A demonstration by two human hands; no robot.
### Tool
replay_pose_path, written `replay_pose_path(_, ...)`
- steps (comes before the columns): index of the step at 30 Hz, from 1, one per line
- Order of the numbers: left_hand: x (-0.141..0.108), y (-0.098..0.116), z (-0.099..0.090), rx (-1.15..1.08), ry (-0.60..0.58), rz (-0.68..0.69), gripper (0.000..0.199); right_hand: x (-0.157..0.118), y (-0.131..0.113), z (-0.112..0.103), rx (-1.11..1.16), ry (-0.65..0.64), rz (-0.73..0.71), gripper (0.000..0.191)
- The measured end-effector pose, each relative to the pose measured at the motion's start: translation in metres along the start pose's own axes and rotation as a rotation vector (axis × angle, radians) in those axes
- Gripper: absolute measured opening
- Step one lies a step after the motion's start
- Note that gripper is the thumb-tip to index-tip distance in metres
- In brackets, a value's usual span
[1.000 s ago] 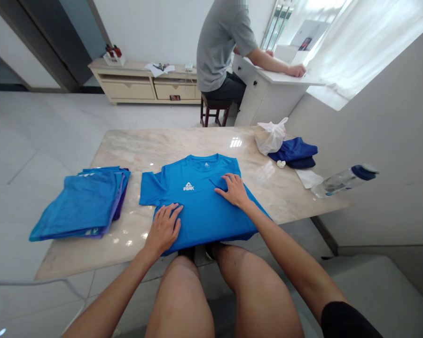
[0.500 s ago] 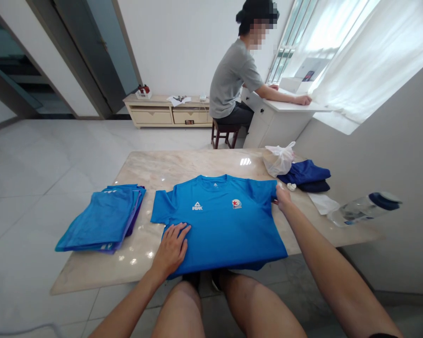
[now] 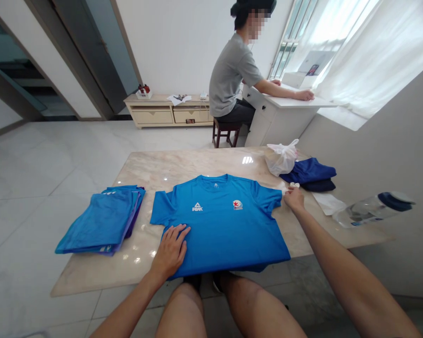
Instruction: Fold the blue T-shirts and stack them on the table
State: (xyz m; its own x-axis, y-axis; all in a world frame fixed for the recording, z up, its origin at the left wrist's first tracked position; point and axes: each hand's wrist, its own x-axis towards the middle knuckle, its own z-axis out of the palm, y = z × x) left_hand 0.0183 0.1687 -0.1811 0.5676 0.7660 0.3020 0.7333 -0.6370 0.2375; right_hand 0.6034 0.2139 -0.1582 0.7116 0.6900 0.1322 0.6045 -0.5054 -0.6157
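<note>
A blue short-sleeved shirt point(image 3: 215, 225) lies spread out face up, collar away from me, its lower edge at the near table edge. My left hand point(image 3: 172, 249) rests flat on its lower left side, fingers spread. Just past the right sleeve, my right hand point(image 3: 294, 199) is at the table with its fingers closed together, clear of the cloth. Whether anything is between those fingertips is hidden. Small white bits point(image 3: 294, 185) lie right by them. Left of the shirt is a stack of folded blue and purple clothes point(image 3: 100, 218).
On the marble table's point(image 3: 183, 162) right side are a white plastic bag point(image 3: 281, 158), dark blue cloth point(image 3: 313, 172), white paper point(image 3: 328, 203) and a clear bottle point(image 3: 368, 210) lying tilted. Beyond the table, a person point(image 3: 229, 75) sits on a stool at a white desk.
My right hand has let go of the right sleeve and moved slightly to the right. The sleeve now lies loose, with its end drooping a little. My left hand has stayed in place.
</note>
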Motion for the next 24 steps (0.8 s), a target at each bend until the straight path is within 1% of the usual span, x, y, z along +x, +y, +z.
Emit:
replay_pose_path(1,0.000,0.000,0.000,-0.002,0.000,0.000,0.048,-0.008,0.000,-0.001,-0.054,0.011,-0.070,0.041)
replay_pose_path(2,0.000,-0.001,0.000,-0.003,-0.001,0.000,0.048,-0.019,-0.001,0.001,-0.098,-0.008,-0.173,0.045)
replay_pose_path(3,0.000,-0.001,0.000,-0.003,-0.001,0.001,0.048,-0.032,-0.003,0.003,-0.131,-0.057,-0.314,0.047)
replay_pose_path(5,0.000,-0.001,0.000,0.000,-0.003,0.006,0.048,-0.062,-0.006,0.012,-0.207,-0.238,-0.662,0.049)
replay_pose_path(6,0.000,-0.001,0.000,0.002,-0.003,0.007,0.048,-0.077,-0.007,0.016,-0.238,-0.323,-0.794,0.050)
replay_pose_path(7,0.000,-0.001,0.000,0.005,-0.003,0.006,0.048,-0.090,-0.007,0.019,-0.263,-0.373,-0.875,0.051)
replay_pose_path(8,0.000,-0.001,0.000,0.008,-0.003,0.006,0.048,-0.100,-0.004,0.021,-0.284,-0.390,-0.912,0.052)
replay_pose_path(10,0.000,0.000,0.000,0.012,-0.003,0.005,0.048,-0.111,0.006,0.019,-0.305,-0.357,-0.906,0.053)
replay_pose_path(12,0.000,0.000,0.001,0.012,-0.004,0.003,0.048,-0.110,0.023,0.009,-0.309,-0.323,-0.896,0.052)
replay_pose_path(16,0.000,-0.001,0.002,0.005,-0.002,-0.001,0.048,-0.091,0.065,-0.027,-0.336,-0.324,-0.959,0.049)
replay_pose_path(18,-0.001,-0.001,0.003,0.003,0.000,-0.005,0.048,-0.083,0.080,-0.044,-0.354,-0.327,-0.988,0.051)
replay_pose_path(19,-0.001,-0.001,0.003,0.002,0.000,-0.006,0.048,-0.080,0.084,-0.051,-0.357,-0.330,-0.994,0.051)
replay_pose_path(21,-0.001,-0.002,0.004,0.001,-0.004,-0.007,0.048,-0.079,0.085,-0.060,-0.347,-0.338,-0.970,0.045)
replay_pose_path(22,-0.001,-0.002,0.003,0.002,-0.008,-0.006,0.048,-0.080,0.081,-0.060,-0.335,-0.338,-0.937,0.040)
replay_pose_path(24,0.001,-0.002,0.003,0.004,-0.017,-0.003,0.049,-0.085,0.066,-0.055,-0.297,-0.308,-0.836,0.035)
